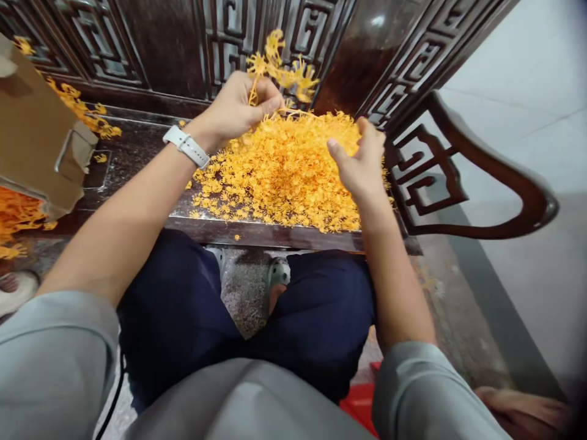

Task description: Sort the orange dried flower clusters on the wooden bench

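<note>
My left hand (238,107), with a white watch (186,146) at the wrist, pinches a yellow-orange artificial flower stem (291,73). Its small spiky blossoms rise above the fingers, somewhat blurred. A thin bare length of stem stretches right from the fingertips. Beneath both hands spreads a large heap of loose yellow-orange blossom pieces (288,174) on a dark wooden bench (275,235). Over the heap's right side, my right hand (362,162) has its thumb and fingers apart, with nothing visible held between them. Whether its fingertips touch the heap I cannot tell.
A cardboard box (36,116) stands on the left, with orange pieces (21,217) beside its lower edge and yellow sprays (85,113) behind it. The carved backrest (174,49) rises behind the heap; a curved armrest (518,201) bounds the right. Something red (360,406) lies low on the right.
</note>
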Demonstrator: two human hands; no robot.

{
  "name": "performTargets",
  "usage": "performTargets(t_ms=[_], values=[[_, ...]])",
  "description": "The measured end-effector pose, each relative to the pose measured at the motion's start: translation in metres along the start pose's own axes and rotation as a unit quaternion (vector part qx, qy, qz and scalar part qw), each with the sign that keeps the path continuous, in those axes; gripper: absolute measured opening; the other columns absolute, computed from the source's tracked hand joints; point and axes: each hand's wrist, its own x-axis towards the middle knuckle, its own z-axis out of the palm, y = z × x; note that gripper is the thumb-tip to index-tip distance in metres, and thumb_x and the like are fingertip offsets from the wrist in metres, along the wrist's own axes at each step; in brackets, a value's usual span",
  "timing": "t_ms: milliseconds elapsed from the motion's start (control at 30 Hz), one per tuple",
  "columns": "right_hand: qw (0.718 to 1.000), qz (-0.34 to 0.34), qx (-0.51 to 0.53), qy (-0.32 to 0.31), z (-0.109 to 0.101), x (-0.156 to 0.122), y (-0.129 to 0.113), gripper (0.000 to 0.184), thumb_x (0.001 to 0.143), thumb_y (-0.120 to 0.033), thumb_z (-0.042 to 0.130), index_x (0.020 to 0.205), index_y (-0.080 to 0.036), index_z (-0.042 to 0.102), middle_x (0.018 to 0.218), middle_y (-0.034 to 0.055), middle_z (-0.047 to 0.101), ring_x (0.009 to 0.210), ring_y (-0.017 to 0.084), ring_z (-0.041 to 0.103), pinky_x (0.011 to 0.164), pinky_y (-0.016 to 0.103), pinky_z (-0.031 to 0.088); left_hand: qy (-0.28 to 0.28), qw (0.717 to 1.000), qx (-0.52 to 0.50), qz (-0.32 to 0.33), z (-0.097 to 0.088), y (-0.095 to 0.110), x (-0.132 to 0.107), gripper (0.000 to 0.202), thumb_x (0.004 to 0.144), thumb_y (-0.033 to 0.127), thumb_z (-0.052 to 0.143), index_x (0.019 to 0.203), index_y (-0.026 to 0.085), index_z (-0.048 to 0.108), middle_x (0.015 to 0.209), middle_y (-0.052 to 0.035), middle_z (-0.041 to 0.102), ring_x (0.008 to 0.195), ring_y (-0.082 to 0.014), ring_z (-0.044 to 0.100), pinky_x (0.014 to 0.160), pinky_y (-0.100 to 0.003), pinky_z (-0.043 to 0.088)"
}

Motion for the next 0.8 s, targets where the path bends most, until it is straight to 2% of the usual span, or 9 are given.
performTargets(t_ms=[67,167,267,367,467,533,633,733,800], values=[[0.998,0.022,0.051,-0.035,0.013,-0.002,0.011,0.075,0.088,-0.083,0.067,0.135,-0.025,0.067,0.129,0.0124,0.068,0.118,0.027,0.067,0.102,0.051,0.058,-0.001,0.996,-0.057,-0.063,0.013,0.006,-0.006,0.014,0.101,0.025,0.080,0.093,0.015,0.074,0.081,-0.0023,0.068,0.066,-0.0097,0.046,0.069,-0.024,0.046],[0.981,0.019,0.176,-0.077,0.027,-0.008,-0.012,0.066,0.091,-0.076,0.070,0.137,-0.030,0.065,0.122,0.0072,0.072,0.109,0.021,0.068,0.093,0.038,0.060,-0.005,0.986,-0.141,-0.085,0.033,0.012,-0.012,0.015,0.103,0.015,0.074,0.090,0.014,0.068,0.080,-0.0012,0.063,0.064,-0.0080,0.047,0.067,-0.022,0.045],[0.969,0.030,0.241,-0.053,0.034,-0.007,-0.041,0.058,0.092,-0.077,0.070,0.124,-0.029,0.068,0.109,0.0035,0.071,0.096,0.017,0.067,0.082,0.031,0.059,-0.037,0.983,-0.158,-0.087,0.054,0.017,-0.018,0.018,0.107,0.010,0.065,0.089,0.013,0.064,0.077,0.0015,0.054,0.059,-0.0059,0.044,0.067,-0.022,0.044],[0.963,0.063,0.262,-0.019,0.034,-0.004,-0.042,0.056,0.092,-0.080,0.066,0.103,-0.025,0.068,0.091,0.0017,0.065,0.086,0.016,0.063,0.076,0.030,0.058,-0.027,0.985,-0.136,-0.103,0.069,0.021,-0.025,0.009,0.103,0.019,0.075,0.103,0.012,0.069,0.079,0.0011,0.057,0.064,-0.0069,0.048,0.074,-0.024,0.047],[0.959,0.097,0.265,-0.025,0.030,-0.004,-0.029,0.054,0.091,-0.077,0.071,0.094,-0.024,0.064,0.084,0.0017,0.060,0.084,0.017,0.061,0.073,0.031,0.057,-0.058,0.991,-0.100,-0.066,0.071,0.020,-0.028,0.023,0.096,0.021,0.084,0.113,0.011,0.073,0.074,0.0009,0.058,0.063,-0.0095,0.051,0.071,-0.025,0.045],[0.956,0.109,0.271,-0.037,0.026,-0.006,-0.026,0.047,0.091,-0.068,0.077,0.089,-0.024,0.062,0.088,0.0031,0.061,0.087,0.018,0.061,0.073,0.031,0.057,-0.067,0.992,-0.097,-0.046,0.066,0.017,-0.027,0.030,0.083,0.014,0.094,0.107,0.011,0.076,0.071,0.0005,0.058,0.066,-0.0136,0.056,0.068,-0.026,0.043],[0.940,0.147,0.304,-0.050,0.022,-0.010,-0.033,0.039,0.093,-0.053,0.082,0.085,-0.024,0.056,0.086,0.0026,0.059,0.084,0.018,0.060,0.069,0.031,0.055,-0.021,0.988,-0.147,-0.052,0.057,0.009,-0.021,0.039,0.063,-0.001,0.099,0.089,0.014,0.074,0.073,-0.0009,0.061,0.082,-0.0233,0.067,0.069,-0.028,0.045],[0.919,0.168,0.336,-0.117,0.018,-0.014,-0.048,0.038,0.093,-0.047,0.083,0.083,-0.024,0.054,0.078,-0.0005,0.054,0.072,0.014,0.054,0.063,0.028,0.051,0.000,0.989,-0.138,-0.045,0.059,0.001,-0.018,0.028,0.070,-0.006,0.086,0.076,0.016,0.069,0.069,-0.0005,0.061,0.076,-0.0184,0.060,0.064,-0.028,0.041],[0.912,0.124,0.343,-0.188,0.014,-0.018,-0.060,0.038,0.094,-0.045,0.082,0.081,-0.023,0.055,0.075,-0.0008,0.054,0.069,0.013,0.051,0.062,0.027,0.047,-0.006,0.989,-0.134,-0.054,0.065,-0.003,-0.018,0.025,0.075,-0.006,0.073,0.068,0.017,0.065,0.065,0.0002,0.060,0.065,-0.0132,0.050,0.059,-0.027,0.035]])
